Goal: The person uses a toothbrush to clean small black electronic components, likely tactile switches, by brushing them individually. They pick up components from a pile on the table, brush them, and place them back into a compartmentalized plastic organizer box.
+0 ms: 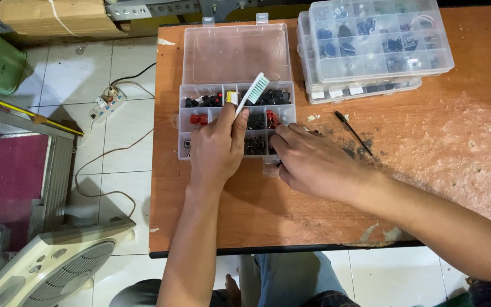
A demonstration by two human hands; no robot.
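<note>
We are working over a compartment box (200, 122) on the worktop (427, 170).
Our left hand (217, 148) is gripping a toothbrush (252, 92); our right hand (311, 162) is curling loosely closed at the box's edge.

Worn brown wooden table (444, 170) carries open clear plastic compartment box (235, 91), two stacked closed clear organiser boxes (370, 48), thin black brush (353, 132).

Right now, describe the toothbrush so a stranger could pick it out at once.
Start at the wooden table, then find the open clear compartment box at its far left side. Over that box, the left hand holds the toothbrush, its head pointing away from the person. Its white handle and green-tinted bristles set it apart from the small black and red parts below.
</note>
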